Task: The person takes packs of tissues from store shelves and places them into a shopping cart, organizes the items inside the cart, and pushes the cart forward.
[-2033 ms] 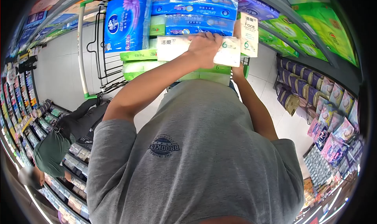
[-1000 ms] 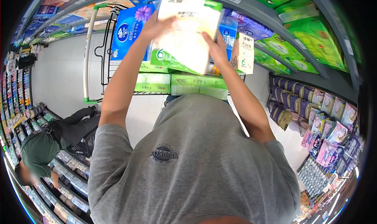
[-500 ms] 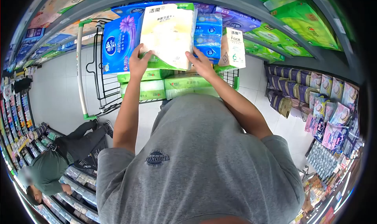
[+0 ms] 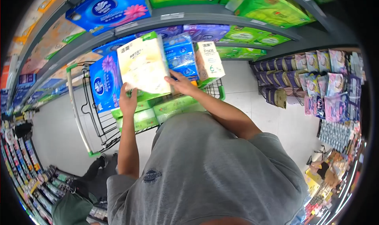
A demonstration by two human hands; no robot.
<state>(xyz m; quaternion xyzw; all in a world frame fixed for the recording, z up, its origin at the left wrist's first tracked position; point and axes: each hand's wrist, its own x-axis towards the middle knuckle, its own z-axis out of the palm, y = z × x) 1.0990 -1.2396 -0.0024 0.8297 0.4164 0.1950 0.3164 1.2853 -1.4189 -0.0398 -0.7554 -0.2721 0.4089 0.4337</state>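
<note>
A white and green tissue pack (image 4: 143, 63) lies on top of other packs in a black wire cart (image 4: 92, 126). My left hand (image 4: 128, 99) touches its lower left corner, thumb and fingers apart. At the pack's lower right edge is my right hand (image 4: 183, 84), its fingers spread against the side. A blue pack with a purple flower (image 4: 106, 85) stands to the left. Blue packs (image 4: 181, 55) and a cream "Face" pack (image 4: 210, 62) are to the right. Green packs (image 4: 143, 119) line the cart's near side.
Shelves with a large blue pack (image 4: 108, 10) and green packs (image 4: 272, 10) run across the top. Purple and pink packs (image 4: 321, 71) hang on a rack at the right. Another person in a green shirt (image 4: 71, 209) is at the lower left, near more shelves.
The white pack was turned face up and lowered onto the cart's load; the hands moved to its lower corners. The view has since shifted, showing more of the upper shelves.
</note>
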